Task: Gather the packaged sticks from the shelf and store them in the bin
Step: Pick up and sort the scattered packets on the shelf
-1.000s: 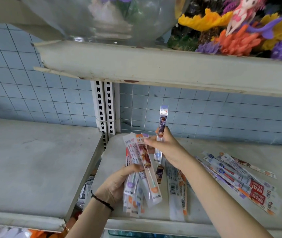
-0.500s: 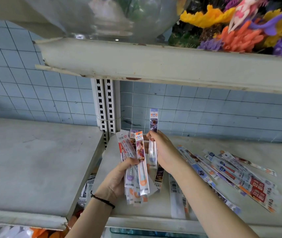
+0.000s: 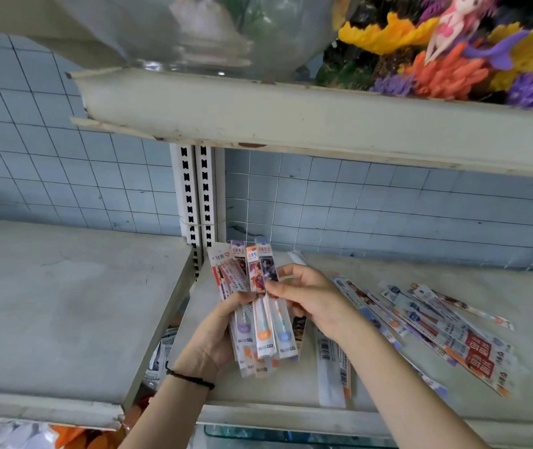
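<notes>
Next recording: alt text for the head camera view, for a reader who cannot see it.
A left hand grips a bundle of packaged sticks above a grey shelf while the right hand pinches the front pack. Loose packs lie scattered on the shelf to the right; an upper shelf holds colourful corals.

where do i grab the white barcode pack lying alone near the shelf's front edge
Pinch the white pack across its narrow width at the near end, coming from above and the front: it lies flat, pointing at the shelf edge, apart from the others. The right hand, now on the bundle, is nearer.
</notes>
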`<state>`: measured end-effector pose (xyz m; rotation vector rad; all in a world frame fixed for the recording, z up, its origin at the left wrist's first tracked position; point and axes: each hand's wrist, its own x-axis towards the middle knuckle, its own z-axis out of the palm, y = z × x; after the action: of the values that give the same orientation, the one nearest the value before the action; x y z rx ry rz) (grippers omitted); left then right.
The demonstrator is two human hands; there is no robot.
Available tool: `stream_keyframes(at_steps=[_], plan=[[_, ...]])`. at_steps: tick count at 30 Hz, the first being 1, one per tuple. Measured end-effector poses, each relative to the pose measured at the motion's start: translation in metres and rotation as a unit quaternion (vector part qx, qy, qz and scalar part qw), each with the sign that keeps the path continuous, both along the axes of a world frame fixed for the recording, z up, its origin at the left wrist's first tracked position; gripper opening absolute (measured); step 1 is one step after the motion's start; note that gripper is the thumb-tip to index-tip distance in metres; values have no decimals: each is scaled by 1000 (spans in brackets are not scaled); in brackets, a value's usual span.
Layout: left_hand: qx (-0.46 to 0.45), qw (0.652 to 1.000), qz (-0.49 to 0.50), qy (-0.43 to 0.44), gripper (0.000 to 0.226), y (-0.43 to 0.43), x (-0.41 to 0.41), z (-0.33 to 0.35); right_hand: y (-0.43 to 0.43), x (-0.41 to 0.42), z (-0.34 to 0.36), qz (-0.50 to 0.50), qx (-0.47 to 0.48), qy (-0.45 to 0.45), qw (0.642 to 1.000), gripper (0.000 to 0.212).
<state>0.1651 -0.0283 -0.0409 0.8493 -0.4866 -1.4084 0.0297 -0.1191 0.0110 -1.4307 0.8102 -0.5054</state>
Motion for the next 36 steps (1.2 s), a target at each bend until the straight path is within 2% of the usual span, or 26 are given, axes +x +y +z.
stream_keyframes(at_steps=[3, 8, 11, 17, 21, 25, 29, 31, 33, 36], plan=[[-14, 1000, -13, -1, 77, 1, -2, 2, 7, 2, -5, -6, -8, 10, 1000, 24], [-17, 1000, -12, -18, 88, 3, -4, 3, 12, 7, -9, -38, -14, 30, 999, 39], [-27, 999, -21, -27, 91, 4, -7, 5, 14, 9, -8, -37, 8, 23, 999, 39], [-28, 997, -40, -57, 68, 6, -9, 7, 15, 11, -9, -37, 1, 26, 999, 40], [-23, 997, -40, -64, 69, 6, -9, 7, 9, 7, -3, -67, -36, 25, 997, 25], [-31, 997, -53, -40, 57, 5, -10, 5, 3, 4, 8, -40, -74, 30, 996, 10], [-42, 998, -39, 29, 57, 2, -7, 4, -5, 0, 9, -18, -106, 69, 992, 10], [-34, 997, -22, 59, 57, 0, -4, 3, -15, -8, -2, -23, -202, 185, 961, 15], [-34, 996, -9, 77, 54, -1, -1, 2, -22, -20, -18, -19, -290, 304, 907, 23], [-30, 995, -4, 91, 61, -3, 1, -1, -21, -32, -34, -9, -334, 358, 872, 35]])
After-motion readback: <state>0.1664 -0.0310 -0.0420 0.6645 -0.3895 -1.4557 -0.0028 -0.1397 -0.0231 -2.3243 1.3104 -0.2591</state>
